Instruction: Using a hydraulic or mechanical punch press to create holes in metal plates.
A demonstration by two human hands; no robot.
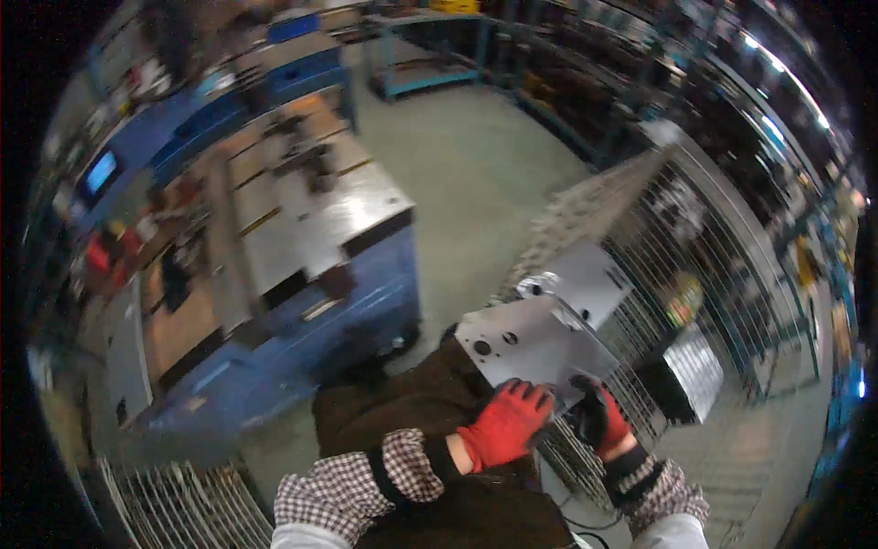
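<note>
Grey and holed, the near plate (526, 337) lies at the wire cage (722, 206), which holds a second plate (594, 279). Your left hand (508, 425) and right hand (601, 421) curl at its closest edge; whether they pinch it, I cannot tell.

The left hand (512, 423), in a red glove, and the right hand (599, 418), in a red-and-black one, meet at the near edge of a grey metal plate (526, 346) with round holes; blur hides how firmly they hold it. A second plate (594, 288) lies just beyond, by a wire cage (732, 247). Checked sleeves (338, 494) cover the forearms. Leftward stands a blue counter (380, 284) with a metal top; a lit screen (101, 171) glows farther off.
</note>
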